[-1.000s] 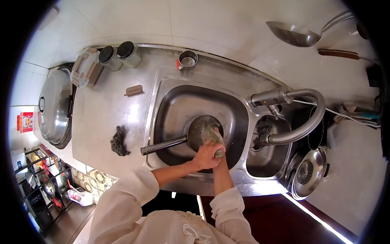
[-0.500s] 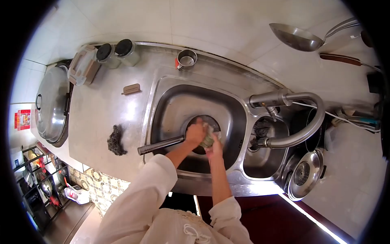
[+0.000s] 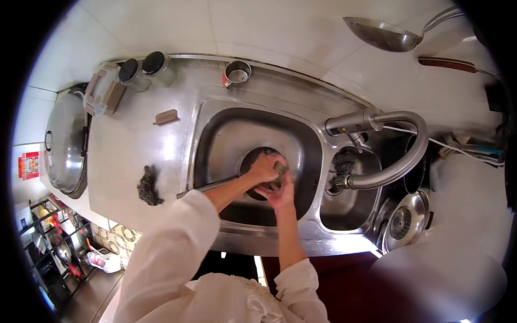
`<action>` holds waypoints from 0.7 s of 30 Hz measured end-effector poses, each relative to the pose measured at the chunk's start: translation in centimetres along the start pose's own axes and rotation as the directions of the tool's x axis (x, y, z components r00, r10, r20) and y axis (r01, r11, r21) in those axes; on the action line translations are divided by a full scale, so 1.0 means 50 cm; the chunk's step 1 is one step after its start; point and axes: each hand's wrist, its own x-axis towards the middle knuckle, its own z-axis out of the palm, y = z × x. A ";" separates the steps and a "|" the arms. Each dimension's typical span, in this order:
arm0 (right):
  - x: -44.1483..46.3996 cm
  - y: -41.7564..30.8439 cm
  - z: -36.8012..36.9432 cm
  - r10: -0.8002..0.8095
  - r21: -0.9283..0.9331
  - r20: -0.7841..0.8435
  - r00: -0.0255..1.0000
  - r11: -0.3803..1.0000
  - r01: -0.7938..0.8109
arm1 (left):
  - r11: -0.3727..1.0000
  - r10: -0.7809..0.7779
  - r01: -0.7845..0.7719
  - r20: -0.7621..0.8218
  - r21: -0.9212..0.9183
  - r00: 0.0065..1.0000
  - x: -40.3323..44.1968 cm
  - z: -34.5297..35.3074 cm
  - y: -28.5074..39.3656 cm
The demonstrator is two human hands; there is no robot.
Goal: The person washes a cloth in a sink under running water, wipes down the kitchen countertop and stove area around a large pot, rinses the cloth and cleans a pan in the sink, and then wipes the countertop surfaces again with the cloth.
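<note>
Over the large sink basin [image 3: 231, 134], my two hands are close together above a round dark pan [image 3: 249, 157]. Between them is a small crumpled greenish thing [image 3: 280, 170], mostly covered by fingers; its exact kind cannot be made out. My left hand [image 3: 263, 168] is curled over it from the left, fingers closed. My right hand [image 3: 282, 195] cups it from below and the right, fingers bent. The pan's dark handle [image 3: 215, 184] points left across the basin rim, partly behind my left forearm.
A faucet [image 3: 417, 145] arches over the small basin [image 3: 347, 215]. Left on the counter lie a dark scouring pad [image 3: 149, 185] and a brown clip-like piece [image 3: 166, 117]. Behind stand a metal cup [image 3: 237, 74] and two lidded jars [image 3: 157, 70]. A ladle [image 3: 382, 35] hangs right.
My hands have turned around the greenish thing, which shows less now. The view has shifted slightly, and my left forearm covers more of the pan handle.
</note>
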 end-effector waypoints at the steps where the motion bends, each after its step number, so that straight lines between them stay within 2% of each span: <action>1: 0.032 0.000 -0.024 0.010 0.009 0.010 1.000 1.000 -0.010 | 1.000 -0.006 0.006 0.001 0.015 1.000 -0.020 -0.006 0.011; 2: 0.098 0.001 -0.065 -0.027 0.055 0.178 0.984 0.998 0.018 | 0.969 0.171 -0.166 0.010 -0.182 0.985 -0.039 -0.011 0.024; 3: 0.135 0.007 -0.082 -0.072 0.106 0.337 0.939 0.994 0.038 | 0.869 0.342 -0.322 -0.015 -0.374 0.940 -0.056 -0.019 0.040; 4: 0.093 0.007 -0.052 -0.119 0.011 0.283 0.952 0.993 0.120 | 0.873 0.340 -0.322 -0.016 -0.368 0.940 -0.074 -0.038 0.069; 5: 0.095 0.013 -0.051 -0.117 0.010 0.286 0.951 0.993 0.119 | 0.867 0.285 -0.235 0.050 -0.440 0.957 -0.095 -0.062 0.108; 6: 0.101 0.020 -0.060 -0.290 -0.057 0.313 0.904 0.945 0.323 | 0.849 0.234 -0.143 0.120 -0.509 0.965 -0.107 -0.074 0.130; 7: 0.106 0.025 -0.072 -0.448 -0.120 0.349 0.823 0.850 0.514 | 0.844 0.236 -0.144 0.118 -0.517 0.965 -0.111 -0.077 0.134; 8: 0.113 0.028 -0.082 -0.555 -0.096 0.285 0.781 0.794 0.600 | 0.767 0.212 -0.105 0.095 -0.634 0.973 -0.110 -0.082 0.136; 9: 0.100 0.025 -0.079 -0.557 -0.108 0.290 0.778 0.789 0.605 | 0.672 0.185 -0.073 0.073 -0.737 0.980 -0.106 -0.088 0.136; 10: 0.085 0.024 -0.078 -0.608 -0.222 0.333 0.720 0.692 0.687 | 0.601 0.204 -0.071 0.067 -0.796 0.977 -0.099 -0.095 0.132; 11: 0.071 0.026 -0.076 -0.647 -0.323 0.382 0.660 0.575 0.751 | 0.596 0.203 -0.074 0.061 -0.799 0.977 -0.097 -0.099 0.132; 12: 0.060 0.028 -0.066 -0.573 -0.258 0.334 0.749 0.708 0.657 | 0.396 0.094 0.045 0.090 -0.917 0.991 -0.097 -0.108 0.137; 13: 0.047 0.032 -0.052 -0.573 -0.258 0.338 0.747 0.707 0.659 | 0.163 -0.004 0.143 0.145 -0.976 0.989 -0.096 -0.116 0.140; 14: 0.032 0.036 -0.039 -0.540 -0.151 0.339 0.770 0.777 0.611 | 0.077 -0.011 0.132 0.131 -0.988 0.991 -0.093 -0.116 0.137; 15: 0.028 0.038 -0.033 -0.506 -0.042 0.345 0.790 0.833 0.552 | 0.078 -0.009 0.129 0.129 -0.989 0.992 -0.089 -0.113 0.133; 17: 0.024 0.041 -0.030 -0.479 0.010 0.307 0.823 0.866 0.500 | -0.143 -0.033 0.085 0.090 -0.986 0.995 -0.080 -0.105 0.125; 18: 0.006 0.040 -0.021 -0.414 0.130 0.327 0.850 0.910 0.393 | -0.138 -0.032 0.086 0.091 -0.987 0.995 -0.075 -0.096 0.121; 19: -0.009 0.039 -0.010 -0.349 0.245 0.359 0.866 0.930 0.273 | -0.086 -0.037 0.005 0.008 -0.996 0.999 -0.071 -0.084 0.115; 20: -0.022 0.039 0.003 -0.350 0.250 0.364 0.863 0.929 0.271 | -0.033 -0.037 -0.078 -0.077 -0.996 0.996 -0.069 -0.074 0.107; 21: -0.034 0.039 0.014 -0.361 0.299 0.333 0.871 0.917 0.266 | -0.029 -0.037 -0.082 -0.081 -0.996 0.996 -0.067 -0.058 0.089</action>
